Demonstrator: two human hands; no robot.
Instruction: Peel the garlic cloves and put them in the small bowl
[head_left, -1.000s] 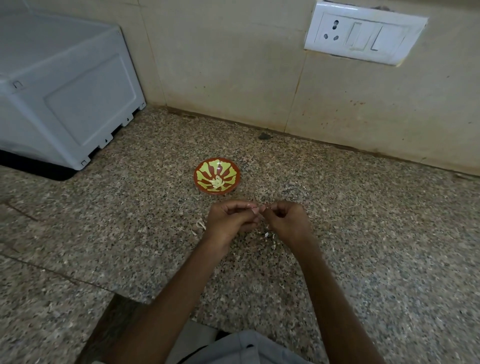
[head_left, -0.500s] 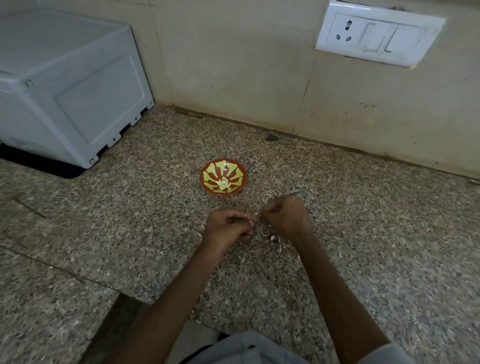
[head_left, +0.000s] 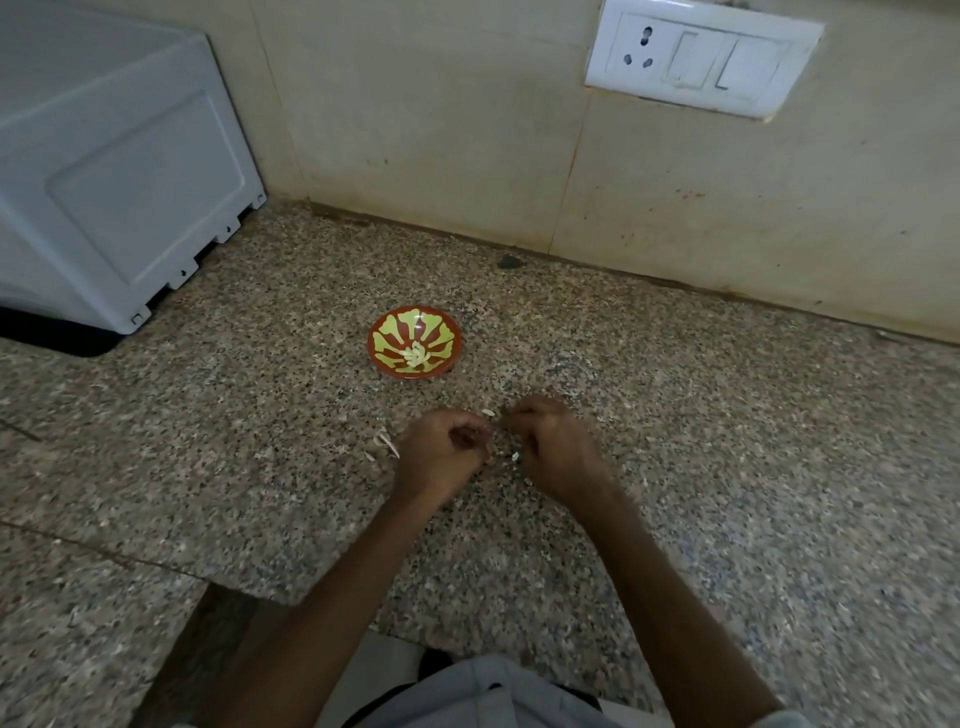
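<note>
Peeled garlic cloves (head_left: 415, 354): a pale heap in the bottom of the small bowl (head_left: 387, 332). Bowl: we place it on the speckled countertop (head_left: 727, 467), nearer its back edge. Left hand (head_left: 441, 460) and right hand (head_left: 558, 449): toward the front edge from the bowl, just beside each other, fingers curled. We cannot tell whether either pinches a clove. Peel scraps (head_left: 385, 445): beside the left hand. White appliance (head_left: 119, 171): back left corner.
</note>
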